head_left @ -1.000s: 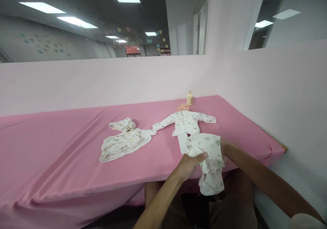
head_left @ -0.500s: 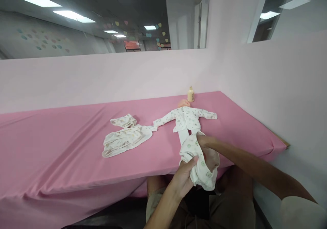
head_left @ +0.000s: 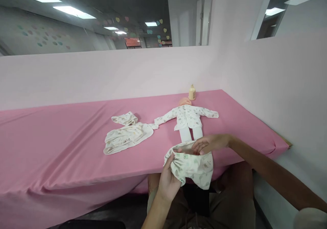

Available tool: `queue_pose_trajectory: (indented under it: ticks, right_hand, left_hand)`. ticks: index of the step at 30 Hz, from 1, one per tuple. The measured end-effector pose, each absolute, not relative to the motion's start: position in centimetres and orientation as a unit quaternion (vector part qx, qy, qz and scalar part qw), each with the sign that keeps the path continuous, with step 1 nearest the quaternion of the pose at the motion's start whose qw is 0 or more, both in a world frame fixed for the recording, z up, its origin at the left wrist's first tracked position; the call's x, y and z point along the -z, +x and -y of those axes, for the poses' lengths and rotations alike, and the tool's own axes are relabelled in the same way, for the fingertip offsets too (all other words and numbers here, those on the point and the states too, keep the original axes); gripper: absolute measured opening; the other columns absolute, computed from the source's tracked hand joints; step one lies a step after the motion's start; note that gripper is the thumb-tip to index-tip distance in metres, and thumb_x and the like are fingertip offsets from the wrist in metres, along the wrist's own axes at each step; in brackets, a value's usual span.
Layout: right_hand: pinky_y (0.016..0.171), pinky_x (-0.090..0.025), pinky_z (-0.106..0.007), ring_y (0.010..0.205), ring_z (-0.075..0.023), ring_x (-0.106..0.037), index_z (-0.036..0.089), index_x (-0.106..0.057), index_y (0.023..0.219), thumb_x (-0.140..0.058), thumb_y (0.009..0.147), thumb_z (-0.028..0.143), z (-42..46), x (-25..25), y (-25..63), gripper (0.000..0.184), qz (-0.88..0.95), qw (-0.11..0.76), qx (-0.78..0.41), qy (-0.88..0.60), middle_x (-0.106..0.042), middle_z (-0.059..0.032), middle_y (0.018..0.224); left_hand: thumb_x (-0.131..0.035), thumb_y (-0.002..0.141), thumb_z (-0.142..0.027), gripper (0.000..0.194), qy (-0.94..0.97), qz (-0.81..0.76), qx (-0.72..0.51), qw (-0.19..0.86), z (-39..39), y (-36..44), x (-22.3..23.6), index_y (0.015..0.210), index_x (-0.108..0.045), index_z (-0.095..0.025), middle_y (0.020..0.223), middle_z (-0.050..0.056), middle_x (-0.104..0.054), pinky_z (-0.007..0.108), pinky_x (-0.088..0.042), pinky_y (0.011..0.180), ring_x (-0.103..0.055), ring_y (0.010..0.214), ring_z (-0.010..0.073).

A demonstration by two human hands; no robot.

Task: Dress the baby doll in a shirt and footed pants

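Small white printed baby pants [head_left: 192, 167] hang over the table's front edge, waist opening facing up. My left hand [head_left: 170, 176] is closed on the left side of the waistband, thumb outside and some fingers inside. At the right of the opening is my right hand [head_left: 212, 144], fingers stretched out and reaching into the waist. Just beyond the pants lies a doll [head_left: 185, 101] on its back, its face towards the ceiling. It wears a white printed jacket [head_left: 188, 116] and white leggings [head_left: 186, 134], with its arms spread; the feet are hidden behind the pants.
Left of the doll lie a spread white printed garment [head_left: 127, 138] and a smaller folded cloth [head_left: 125, 118]. A cream pump bottle [head_left: 192, 93] stands behind the doll's head. Pink cloth [head_left: 76, 137] covers the table, which meets walls at the back and right.
My right hand has drawn back out of the pants to the waist opening. My left hand has shifted left along the waistband, and the pants now hang wider and more level.
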State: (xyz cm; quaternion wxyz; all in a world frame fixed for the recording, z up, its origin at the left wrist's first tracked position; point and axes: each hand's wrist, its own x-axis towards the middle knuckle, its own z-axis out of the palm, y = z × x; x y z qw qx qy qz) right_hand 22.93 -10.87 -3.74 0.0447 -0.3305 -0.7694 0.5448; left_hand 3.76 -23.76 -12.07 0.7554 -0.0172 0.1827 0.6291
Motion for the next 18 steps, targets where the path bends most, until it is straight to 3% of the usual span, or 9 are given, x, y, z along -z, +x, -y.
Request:
queue_pose_trajectory:
  ticks: [3,6,9,13,18]
  right_hand:
    - [0.09,-0.049,-0.032,0.099,-0.0186,-0.065,0.016,-0.063,0.116,-0.061,0.084,0.042,10.2,4.5,24.7,0.041,0.71,0.072,-0.63,-0.305,-0.067,-0.011,0.112]
    - [0.09,-0.049,-0.034,0.094,-0.0186,-0.066,0.014,-0.064,0.108,-0.058,0.086,0.046,9.3,6.0,24.6,0.04,0.688,0.149,-0.601,-0.378,-0.068,-0.0115,0.107]
    - [0.091,-0.049,-0.036,0.097,-0.0204,-0.065,0.014,-0.065,0.106,-0.059,0.085,0.046,8.6,6.8,23.1,0.038,0.688,0.16,-0.577,-0.409,-0.068,-0.0117,0.106]
    - [0.091,-0.048,-0.036,0.104,-0.0224,-0.061,0.017,-0.062,0.115,-0.057,0.085,0.034,8.4,6.7,20.4,0.034,0.777,0.171,-0.423,-0.433,-0.065,-0.0097,0.114]
    - [0.106,-0.034,-0.041,0.125,-0.0253,-0.045,0.021,-0.059,0.123,-0.051,0.081,0.014,9.2,6.6,18.8,0.044,0.925,0.101,-0.218,-0.294,-0.05,-0.0087,0.134]
  left_hand:
    - [-0.047,0.09,-0.014,0.025,-0.066,-0.186,-0.635,0.747,24.0,3.2,12.8,0.089,-0.072,-0.014,0.085,0.005,-0.074,0.024,-0.049,0.09,-0.069,0.085,0.0134]
    - [-0.049,0.088,-0.015,0.022,-0.069,-0.176,-0.64,0.745,24.5,4.1,13.1,0.084,-0.071,-0.013,0.077,0.004,-0.073,0.027,-0.049,0.089,-0.069,0.078,0.0139]
    - [-0.054,0.088,-0.02,0.017,-0.076,-0.163,-0.631,0.755,25.1,5.4,13.1,0.082,-0.069,-0.014,0.075,0.003,-0.071,0.026,-0.05,0.085,-0.068,0.077,0.0134]
    - [-0.065,0.083,-0.023,0.02,-0.094,-0.185,-0.624,0.754,26.1,6.5,13.6,0.066,-0.059,-0.016,0.058,-0.003,-0.06,0.021,-0.049,0.067,-0.061,0.059,0.0089]
    - [-0.074,0.075,-0.025,0.033,-0.046,-0.228,-0.618,0.751,27.6,7.0,14.1,0.059,-0.046,-0.016,0.046,-0.007,-0.038,0.022,-0.04,0.052,-0.042,0.043,0.0064]
